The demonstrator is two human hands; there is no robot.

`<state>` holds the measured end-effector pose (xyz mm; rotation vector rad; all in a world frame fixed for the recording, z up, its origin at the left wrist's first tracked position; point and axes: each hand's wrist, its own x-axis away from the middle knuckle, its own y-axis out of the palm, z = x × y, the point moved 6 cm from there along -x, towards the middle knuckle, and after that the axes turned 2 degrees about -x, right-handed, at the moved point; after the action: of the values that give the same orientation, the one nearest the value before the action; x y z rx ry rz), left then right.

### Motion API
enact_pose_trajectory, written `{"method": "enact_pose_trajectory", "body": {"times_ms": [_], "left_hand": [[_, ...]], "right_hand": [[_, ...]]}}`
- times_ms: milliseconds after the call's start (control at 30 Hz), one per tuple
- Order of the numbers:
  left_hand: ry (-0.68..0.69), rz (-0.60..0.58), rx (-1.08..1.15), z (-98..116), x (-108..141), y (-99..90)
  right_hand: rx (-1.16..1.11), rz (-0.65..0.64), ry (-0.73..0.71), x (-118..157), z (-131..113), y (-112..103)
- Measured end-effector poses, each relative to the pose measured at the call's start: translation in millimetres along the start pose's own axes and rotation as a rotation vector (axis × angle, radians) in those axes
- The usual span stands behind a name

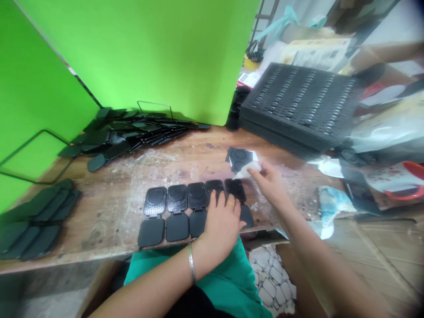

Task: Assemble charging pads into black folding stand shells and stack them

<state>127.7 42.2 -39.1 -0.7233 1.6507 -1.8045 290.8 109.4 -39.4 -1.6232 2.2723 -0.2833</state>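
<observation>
Several black hinged cases lie opened flat in a row along the table's front edge, with round textured recesses in their upper halves, such as the leftmost case (155,201). My left hand (223,218) rests with its fingers spread over the two rightmost cases and partly hides them. Pinched in my right hand (269,179) is a small white bottle (244,170), its narrow tip down at the top edge of the rightmost case (235,190). Just behind the bottle sit dark sheets with ring outlines (239,157).
Black flat parts (142,128) are heaped at the back left, others (36,216) at the left edge. Green panels (149,53) stand behind. A black foam block (298,106) sits back right, near another person's arm (387,55). A mug (394,179) stands right.
</observation>
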Motion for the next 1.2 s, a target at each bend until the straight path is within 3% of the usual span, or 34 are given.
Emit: {"method": "enact_pose_trajectory", "body": {"times_ms": [500,833,1200], "left_hand": [[-0.006,-0.002,-0.026,0.0,0.3,-0.5],[-0.022,-0.011,-0.011,-0.2,0.6,1.4],[-0.043,0.043,0.007,-2.1,1.8,-6.3]], "right_hand": [[0.331,0.050,-0.190,11.6,-24.1,-9.3],[0.436,-0.032,-0.337,27.2,-44.3,-12.1],[0.382,-0.164,-0.285,33.0,-51.7,0.5]]}}
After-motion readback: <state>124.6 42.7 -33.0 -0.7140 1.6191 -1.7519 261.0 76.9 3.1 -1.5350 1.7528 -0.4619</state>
